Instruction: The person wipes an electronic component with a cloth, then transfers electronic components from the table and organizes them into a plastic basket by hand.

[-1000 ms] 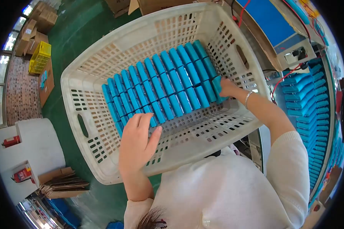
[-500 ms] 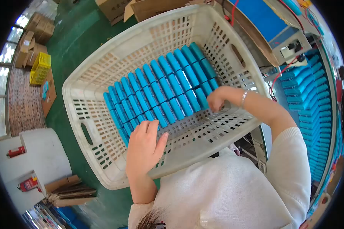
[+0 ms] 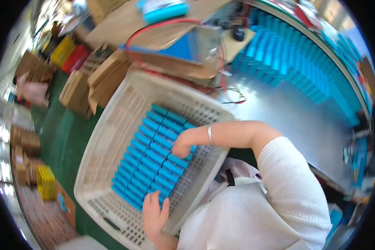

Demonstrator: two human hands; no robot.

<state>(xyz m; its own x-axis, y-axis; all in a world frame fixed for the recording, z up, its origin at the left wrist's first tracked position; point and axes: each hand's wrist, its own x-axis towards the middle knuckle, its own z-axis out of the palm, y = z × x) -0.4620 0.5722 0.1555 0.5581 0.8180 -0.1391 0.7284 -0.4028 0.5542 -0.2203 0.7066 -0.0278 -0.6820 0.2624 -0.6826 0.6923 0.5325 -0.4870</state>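
A white slatted plastic basket (image 3: 96, 135) holds tight rows of blue cylinders (image 3: 142, 160) that look like wrapped battery cells, lying on their sides. My right hand (image 3: 182, 143), with a silver bracelet at the wrist, is over the right side of the rows. Its fingers are curled down among the cylinders, and the fingertips are hidden, so what they grip cannot be made out. At the near end of the rows, my left hand (image 3: 155, 212) has its fingers apart, with the fingertips by the last cylinders.
On the right, a metal-topped bench (image 3: 291, 118) carries long stacks of blue cylinders (image 3: 279, 54). Red and black wires (image 3: 237, 100) hang near the basket's far right corner. Cardboard boxes (image 3: 108, 77) stand beyond the basket. A yellow crate (image 3: 46, 182) is at the left.
The view has swung right, bringing more of the bench into sight. My right hand has moved from the end of the rows to over the cylinders. My left hand stays by the near end.
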